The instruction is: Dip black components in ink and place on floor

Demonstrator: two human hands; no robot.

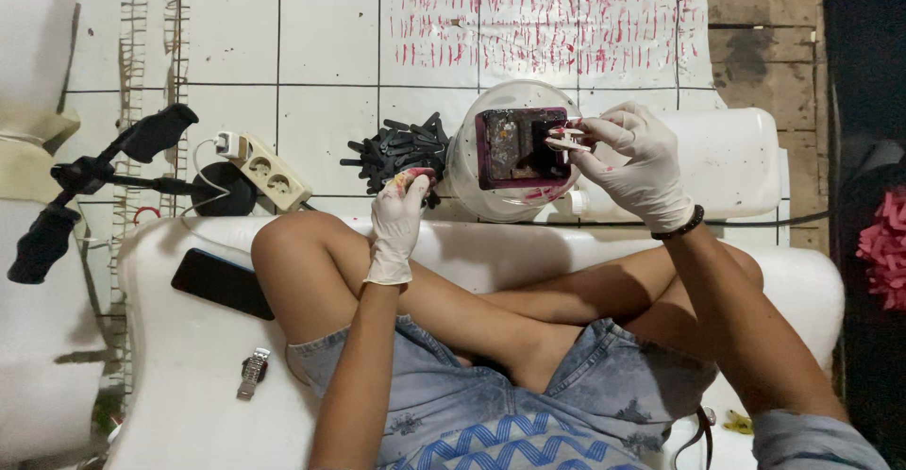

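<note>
Right now the gloved right hand point(634, 163) pinches a small stained stick point(566, 140) over the dark inked block point(514, 147) in the clear round tub point(462, 163), while the left hand point(398, 215), fingers curled, reaches into the heap of black sticks point(396, 147) on the tiled floor point(311, 36), seemingly to keep them at hand.

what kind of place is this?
Likely an informal home workshop on a tiled floor: a pile of black sticks, a dye-stained tub, a power strip.

black stick point(559, 136) | small, pink-stained | held over dark pad point(522, 147) | in clear bowl point(469, 163)
</note>
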